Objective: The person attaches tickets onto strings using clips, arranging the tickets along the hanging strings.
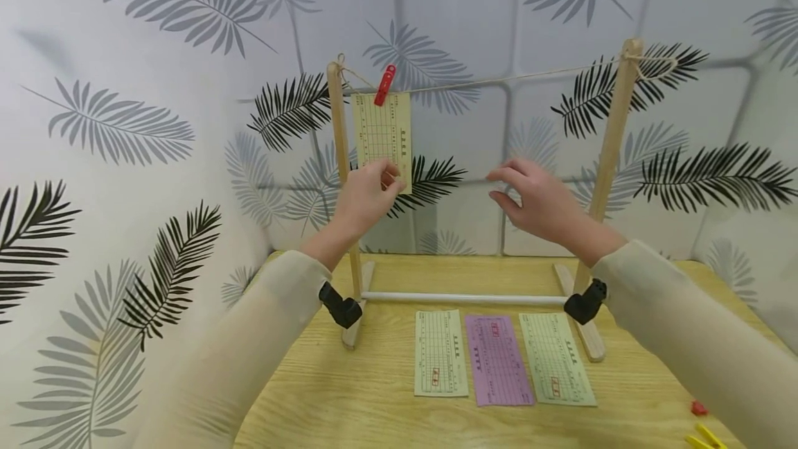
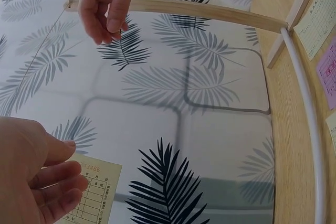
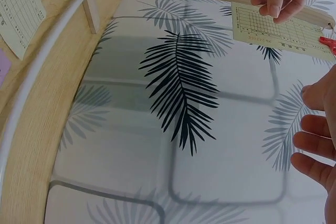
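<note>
A pale yellow printed slip [image 1: 377, 123] hangs from a string [image 1: 499, 80], fixed at its top by a red clothespin [image 1: 385, 86]. My left hand [image 1: 368, 194] is raised before the slip's lower part, its fingers loosely bent and nothing in them. In the left wrist view, the slip [image 2: 100, 184] shows just behind those fingers. Farther right, my right hand [image 1: 539, 203] hovers in the air inside the right post, thumb and fingers apart and holding nothing. The right wrist view shows the same slip [image 3: 278, 32] hanging past the left hand.
Two wooden posts [image 1: 607, 137] carry the string, joined low down by a white rod [image 1: 464, 297]. On the wooden table [image 1: 374, 393] lie two yellow-green slips [image 1: 440, 352] with a purple slip [image 1: 500, 360] between them. A yellow clothespin [image 1: 709, 436] and a red piece [image 1: 699, 408] lie at front right.
</note>
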Available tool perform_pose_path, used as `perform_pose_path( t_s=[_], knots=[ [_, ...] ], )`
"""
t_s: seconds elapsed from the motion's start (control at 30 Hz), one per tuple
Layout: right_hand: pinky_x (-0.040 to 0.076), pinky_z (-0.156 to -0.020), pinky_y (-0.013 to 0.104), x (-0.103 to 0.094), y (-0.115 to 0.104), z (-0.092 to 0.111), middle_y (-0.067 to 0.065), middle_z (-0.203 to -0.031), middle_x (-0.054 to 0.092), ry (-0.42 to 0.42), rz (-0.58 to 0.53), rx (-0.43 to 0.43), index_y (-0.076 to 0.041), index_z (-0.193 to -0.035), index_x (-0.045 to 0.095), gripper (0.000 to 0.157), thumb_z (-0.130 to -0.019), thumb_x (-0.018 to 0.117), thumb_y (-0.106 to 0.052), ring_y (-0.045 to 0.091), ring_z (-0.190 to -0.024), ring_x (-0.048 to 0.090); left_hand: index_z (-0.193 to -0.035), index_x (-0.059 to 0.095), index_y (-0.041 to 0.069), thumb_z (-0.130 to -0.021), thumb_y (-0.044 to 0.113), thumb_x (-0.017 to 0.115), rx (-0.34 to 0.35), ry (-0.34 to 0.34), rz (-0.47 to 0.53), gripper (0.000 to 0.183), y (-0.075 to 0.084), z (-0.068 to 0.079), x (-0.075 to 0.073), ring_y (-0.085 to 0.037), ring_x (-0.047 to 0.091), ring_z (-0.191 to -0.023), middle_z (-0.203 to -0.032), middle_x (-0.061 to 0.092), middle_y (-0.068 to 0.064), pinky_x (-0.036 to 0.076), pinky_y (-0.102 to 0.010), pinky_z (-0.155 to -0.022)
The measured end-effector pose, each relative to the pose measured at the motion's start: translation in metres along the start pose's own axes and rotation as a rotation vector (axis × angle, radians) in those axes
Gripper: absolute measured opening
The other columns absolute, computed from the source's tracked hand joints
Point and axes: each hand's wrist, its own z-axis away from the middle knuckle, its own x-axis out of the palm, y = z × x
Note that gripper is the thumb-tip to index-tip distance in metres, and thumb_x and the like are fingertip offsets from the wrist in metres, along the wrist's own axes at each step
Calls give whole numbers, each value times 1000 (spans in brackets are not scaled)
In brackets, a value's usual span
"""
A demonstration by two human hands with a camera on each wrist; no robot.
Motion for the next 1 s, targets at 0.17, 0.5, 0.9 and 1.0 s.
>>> perform_pose_path(
  t_s=[0.17,0.5,0.9,1.0],
  knots=[
    [44,-58,35,-1,-4,11,12,-89,56,-9,12,1,1,-102,62,27,-76,72,3,24,-72,52,-104,62,3,-90,19,62,-3,-23,-3,21,-1,4,6,-21,62,-82,-91,65,-8,50,-34,-69],
    [46,-61,36,-2,-6,30,11,-92,57,-38,0,22,0,-104,62,31,-75,72,3,23,-75,54,-106,62,4,-91,20,61,-9,-51,20,21,-1,11,11,-20,60,-79,-90,65,-8,49,-33,-69],
    [48,-62,40,-4,-13,58,11,-91,57,-38,-1,30,0,-104,62,37,-70,75,4,26,-77,56,-103,62,4,-90,18,63,-18,-90,61,20,-8,19,28,-19,61,-81,-91,65,-6,50,-32,-71],
    [48,-64,40,-7,-14,65,11,-91,57,-39,-1,44,1,-104,62,39,-68,76,5,26,-79,56,-101,62,4,-89,17,64,-12,-80,58,18,-9,23,33,-19,61,-80,-89,65,-7,50,-33,-69]
  ],
)
